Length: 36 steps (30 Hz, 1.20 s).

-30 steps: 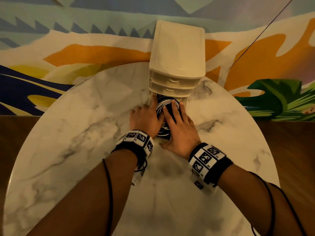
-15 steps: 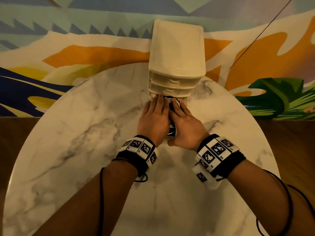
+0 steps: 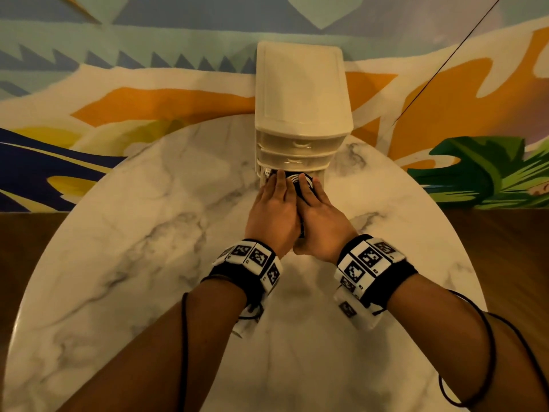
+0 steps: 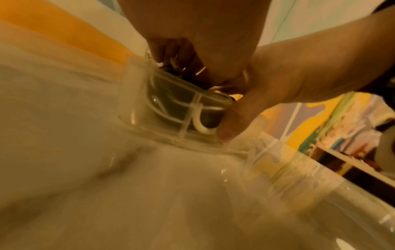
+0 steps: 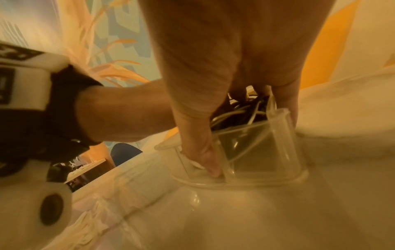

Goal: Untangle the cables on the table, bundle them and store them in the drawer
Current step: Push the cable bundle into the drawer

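A cream drawer unit stands at the far side of the marble table. Its clear bottom drawer is pulled partly out and holds a bundle of black and white cables. My left hand and right hand lie side by side over the drawer, fingers straight, pressing on the cables. The right thumb runs down the drawer's clear front. White cable loops show through the drawer wall. My hands hide most of the drawer in the head view.
The two upper drawers of the unit are closed. A painted wall rises right behind the table. A thin dark line runs diagonally across the wall at the right. Wood floor shows past the table's edges.
Both hands have moved forward toward the unit and the drawer has slid further in. Less of the cable bundle shows now. The fingers have straightened over the drawer.
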{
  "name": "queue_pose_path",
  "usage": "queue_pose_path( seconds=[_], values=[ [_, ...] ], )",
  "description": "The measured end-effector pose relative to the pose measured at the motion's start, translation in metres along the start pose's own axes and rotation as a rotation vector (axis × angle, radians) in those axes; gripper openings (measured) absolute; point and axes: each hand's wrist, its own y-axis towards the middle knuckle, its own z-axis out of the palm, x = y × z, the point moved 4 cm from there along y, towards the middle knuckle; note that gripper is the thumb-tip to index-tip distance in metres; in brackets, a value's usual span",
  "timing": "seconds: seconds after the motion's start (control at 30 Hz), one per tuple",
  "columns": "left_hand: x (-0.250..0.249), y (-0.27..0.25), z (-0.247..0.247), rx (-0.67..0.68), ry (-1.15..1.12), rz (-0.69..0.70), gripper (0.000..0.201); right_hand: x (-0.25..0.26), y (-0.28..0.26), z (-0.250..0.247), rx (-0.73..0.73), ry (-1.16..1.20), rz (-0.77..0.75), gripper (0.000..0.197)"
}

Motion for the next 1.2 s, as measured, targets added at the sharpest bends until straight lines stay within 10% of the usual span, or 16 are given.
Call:
queue_pose_path(
  seconds=[0.93,1.2],
  values=[
    [0.009,0.006,-0.009,-0.078,-0.036,-0.188,0.077,-0.004,-0.003,-0.030,-0.065,0.096,-0.039,0.107],
    [0.016,-0.019,0.000,-0.037,0.093,-0.058,0.083,-0.007,-0.004,-0.031,-0.136,0.065,-0.052,0.089]
  ],
)
